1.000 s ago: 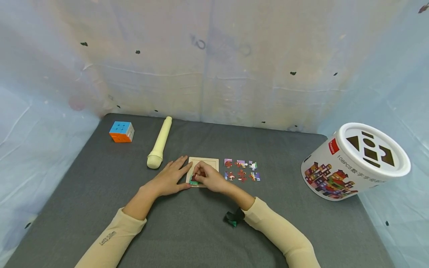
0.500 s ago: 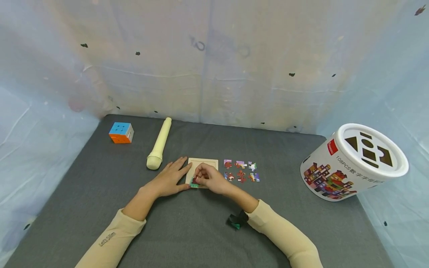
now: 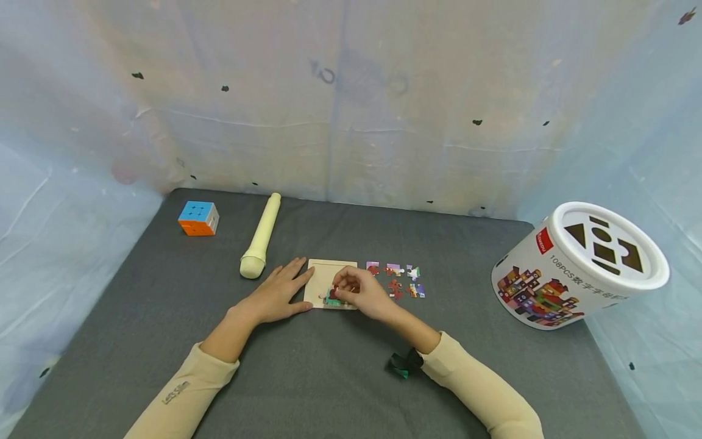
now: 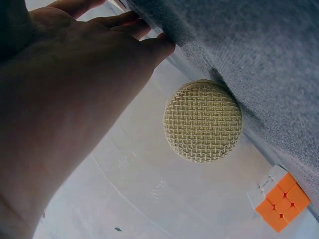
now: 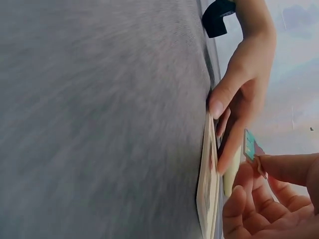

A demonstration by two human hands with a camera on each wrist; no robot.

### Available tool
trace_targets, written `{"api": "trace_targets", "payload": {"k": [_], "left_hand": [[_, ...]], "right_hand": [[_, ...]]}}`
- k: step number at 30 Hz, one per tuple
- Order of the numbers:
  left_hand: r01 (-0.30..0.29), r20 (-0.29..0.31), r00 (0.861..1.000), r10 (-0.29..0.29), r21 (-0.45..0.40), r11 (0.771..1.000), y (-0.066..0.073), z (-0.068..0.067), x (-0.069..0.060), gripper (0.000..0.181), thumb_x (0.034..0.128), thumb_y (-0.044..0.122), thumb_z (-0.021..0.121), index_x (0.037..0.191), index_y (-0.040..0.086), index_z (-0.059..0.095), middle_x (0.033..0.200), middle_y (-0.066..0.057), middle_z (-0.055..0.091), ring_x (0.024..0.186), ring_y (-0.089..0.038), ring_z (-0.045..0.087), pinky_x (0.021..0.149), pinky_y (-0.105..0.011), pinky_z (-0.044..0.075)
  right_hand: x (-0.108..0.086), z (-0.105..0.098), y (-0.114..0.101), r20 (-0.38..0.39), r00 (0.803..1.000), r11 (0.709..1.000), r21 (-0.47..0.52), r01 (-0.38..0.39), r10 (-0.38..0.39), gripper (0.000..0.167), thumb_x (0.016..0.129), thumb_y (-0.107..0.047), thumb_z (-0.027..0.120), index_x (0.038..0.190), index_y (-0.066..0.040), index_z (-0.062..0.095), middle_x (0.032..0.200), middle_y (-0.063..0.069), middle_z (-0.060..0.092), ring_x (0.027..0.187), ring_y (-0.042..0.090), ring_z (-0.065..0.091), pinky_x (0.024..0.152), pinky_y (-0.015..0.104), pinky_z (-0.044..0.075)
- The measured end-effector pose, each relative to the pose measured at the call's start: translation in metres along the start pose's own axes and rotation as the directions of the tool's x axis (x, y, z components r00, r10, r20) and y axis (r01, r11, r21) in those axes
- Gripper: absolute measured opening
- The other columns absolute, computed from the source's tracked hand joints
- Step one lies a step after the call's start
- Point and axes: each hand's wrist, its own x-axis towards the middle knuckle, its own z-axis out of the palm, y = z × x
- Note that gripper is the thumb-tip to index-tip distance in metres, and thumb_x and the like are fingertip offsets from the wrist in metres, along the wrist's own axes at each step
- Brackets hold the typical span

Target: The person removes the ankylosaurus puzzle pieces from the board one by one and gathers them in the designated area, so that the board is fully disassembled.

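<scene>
In the head view, a shallow wooden puzzle tray (image 3: pixel 317 283) lies on the grey cloth. My left hand (image 3: pixel 278 294) rests along its left side with fingers spread, thumb at the near corner. Between thumb and fingertips, my right hand (image 3: pixel 362 294) pinches a green and dark red jigsaw piece (image 3: pixel 331 297) over the right part of the tray. The right wrist view shows this piece (image 5: pixel 249 145) raised off the tray (image 5: pixel 205 186). Loose jigsaw pieces (image 3: pixel 395 288) lie in two rows right of the tray; the right hand covers part of that group.
A pale yellow toy microphone (image 3: pixel 262 236) lies beyond the left hand. Farther left sits a puzzle cube (image 3: pixel 198 218) with blue and orange faces. A large white tub (image 3: pixel 576 268) with a shape-sorter lid stands tilted in view at the right. Pale sheeting hangs behind the table.
My right hand has moved to the right over the tray, carrying the pinched jigsaw piece, and now hides one loose piece. The left hand has stayed at the tray's left side.
</scene>
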Motion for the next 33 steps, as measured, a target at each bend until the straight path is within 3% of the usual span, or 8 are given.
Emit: {"api": "trace_targets", "payload": {"k": [4,16,33], "left_hand": [[-0.003,0.003,1.0,0.003,0.004,1.0,0.001,0.0,0.0,0.075,0.0956,0.038,0.068,0.153,0.0,0.038,0.158,-0.029,0.025,0.146,-0.045,0.023,0.113,-0.065,0.022],[-0.012,0.006,1.0,0.012,-0.003,1.0,0.001,-0.001,0.0,0.076,0.0957,0.038,0.068,0.153,-0.001,0.037,0.158,-0.028,0.024,0.146,-0.045,0.022,0.113,-0.065,0.022],[-0.021,-0.017,1.0,0.021,-0.009,1.0,-0.003,0.003,0.0,0.076,0.0952,0.038,0.068,0.153,0.0,0.037,0.158,-0.029,0.025,0.146,-0.045,0.022,0.113,-0.065,0.022]], "right_hand": [[-0.011,-0.013,0.017,-0.014,1.0,0.999,-0.039,-0.02,0.02,0.012,0.094,0.004,0.065,0.105,0.007,0.062,0.09,0.017,0.063,0.074,0.017,0.059,0.064,0.024,0.049],[-0.045,-0.045,0.031,-0.09,0.993,0.985,-0.147,-0.087,0.074,0.014,0.091,0.005,0.068,0.104,0.006,0.065,0.088,0.012,0.064,0.073,0.015,0.06,0.062,0.024,0.05],[-0.056,-0.043,0.031,-0.116,0.99,0.969,-0.224,-0.101,0.076,0.011,0.09,0.006,0.069,0.101,0.003,0.069,0.083,0.006,0.065,0.069,0.013,0.059,0.061,0.024,0.051]]}}
